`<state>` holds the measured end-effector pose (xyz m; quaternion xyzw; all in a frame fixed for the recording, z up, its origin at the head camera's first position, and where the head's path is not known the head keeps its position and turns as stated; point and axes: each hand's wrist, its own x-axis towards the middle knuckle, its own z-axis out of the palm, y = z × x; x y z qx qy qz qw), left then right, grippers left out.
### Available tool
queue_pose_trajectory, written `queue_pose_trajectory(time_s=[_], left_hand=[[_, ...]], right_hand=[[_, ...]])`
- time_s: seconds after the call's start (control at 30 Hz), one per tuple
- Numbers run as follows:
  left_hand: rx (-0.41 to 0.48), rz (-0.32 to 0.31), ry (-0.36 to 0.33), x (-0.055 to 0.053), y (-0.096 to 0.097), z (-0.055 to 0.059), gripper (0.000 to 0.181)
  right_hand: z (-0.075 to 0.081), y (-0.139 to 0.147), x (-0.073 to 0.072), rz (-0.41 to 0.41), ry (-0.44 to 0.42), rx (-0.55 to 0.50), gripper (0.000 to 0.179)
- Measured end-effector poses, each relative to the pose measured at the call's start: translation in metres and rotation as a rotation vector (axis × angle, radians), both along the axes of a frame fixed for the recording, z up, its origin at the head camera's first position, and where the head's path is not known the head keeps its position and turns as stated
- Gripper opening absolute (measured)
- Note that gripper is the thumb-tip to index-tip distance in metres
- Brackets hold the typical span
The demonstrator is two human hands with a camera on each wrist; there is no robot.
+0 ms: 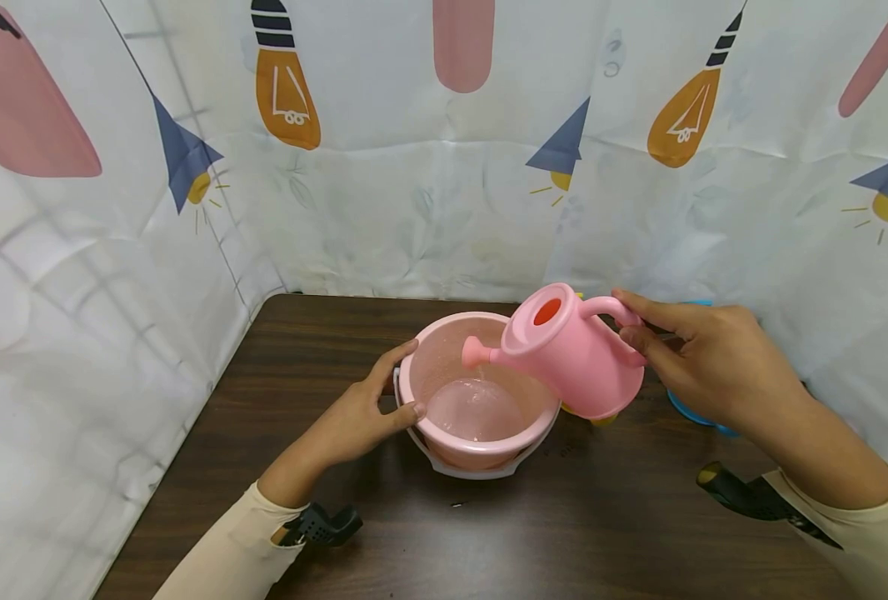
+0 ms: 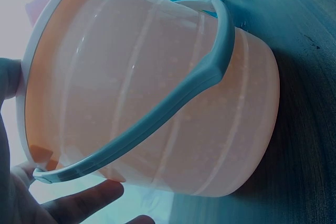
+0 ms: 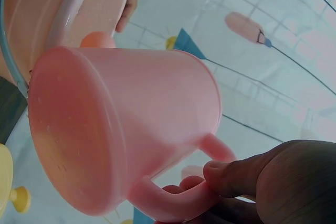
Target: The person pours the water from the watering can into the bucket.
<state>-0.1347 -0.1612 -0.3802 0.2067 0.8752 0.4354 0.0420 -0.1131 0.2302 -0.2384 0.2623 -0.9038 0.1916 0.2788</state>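
Standing right here, and the setup's pretty sensible tbh. The pink watering can (image 1: pixel 586 371) is up in the air, tilted so its spout (image 1: pixel 476 353) is over the mouth of the pink bucket (image 1: pixel 481 447). I'd guess that's so any drips land inside instead of on the dark wood counter (image 1: pixel 601 517). There's what looks like shallow water (image 1: pixel 481 414) in the bottom too.

Right hand (image 1: pixel 721 350) has its fingers wrapped through the can's handle (image 1: pixel 601 307) with the thumb pressing on it, probably since gripping from the back makes the tilt easy to control. Left hand (image 1: pixel 357 421) grips the bucket's left edge, thumb on the near side, I reckon to stop it sliding. Bucket's upright on the counter, bail (image 1: pixel 474 473) hanging low round the front, which keeps the opening clear.

Something yellow (image 1: pixel 604 420) peeks out behind the can, and something blue (image 1: pixel 691 412) sits behind the right hand, both too hidden to name.
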Motion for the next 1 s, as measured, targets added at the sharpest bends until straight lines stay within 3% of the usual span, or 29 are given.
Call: queue_pose_trajectory(time_s=[0.3, 1.0], left_hand=[[0.01, -0.007, -0.02, -0.0004, 0.0001, -0.0002, 0.082], [-0.011, 0.01, -0.016, -0.001, 0.0, -0.0005, 0.082]], right_hand=[[0.0007, -0.0023, -0.0005, 0.033, 0.036, 0.01, 0.046], [0.0027, -0.0053, -0.0025, 0.017, 0.039, 0.036, 0.046]])
